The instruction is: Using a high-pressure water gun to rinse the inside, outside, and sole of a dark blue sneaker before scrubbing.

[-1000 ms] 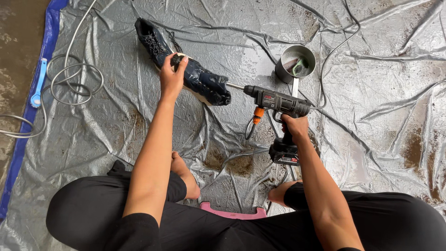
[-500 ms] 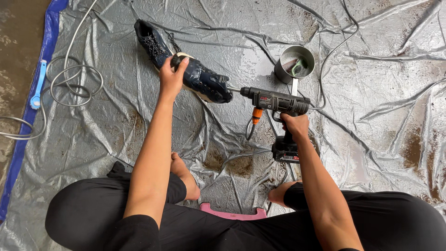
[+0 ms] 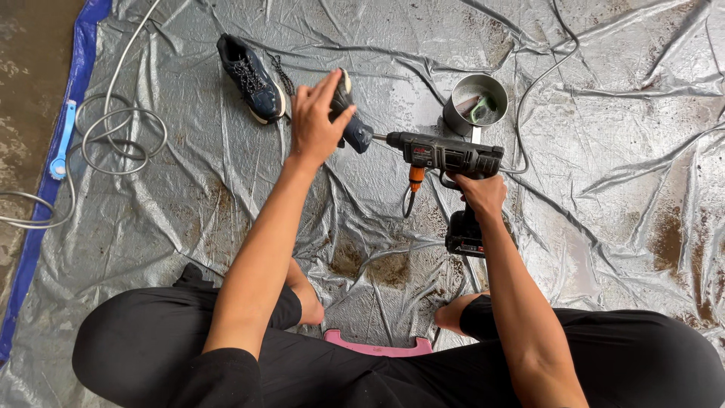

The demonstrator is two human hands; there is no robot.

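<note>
My left hand [image 3: 316,121] grips a dark navy shoe [image 3: 352,121] that is lifted and turned on its side, its toe pointing at the drill tip. My right hand [image 3: 479,195] holds a black cordless drill [image 3: 445,155] by its grip, with the battery pack [image 3: 465,234] below. The drill's bit touches or nearly touches the shoe's toe. A second navy shoe [image 3: 249,75] with loose laces lies on the grey tarp [image 3: 189,211] at the far left of my hand.
A metal pot [image 3: 476,102] with a green scrubber inside stands beyond the drill. A coiled grey hose [image 3: 113,136] and a blue brush [image 3: 60,143] lie at the left by the tarp's blue edge. A pink stool edge [image 3: 377,347] shows between my legs.
My left hand has lifted one shoe away from the other and turned it toward the drill. The drill has stayed in about the same place.
</note>
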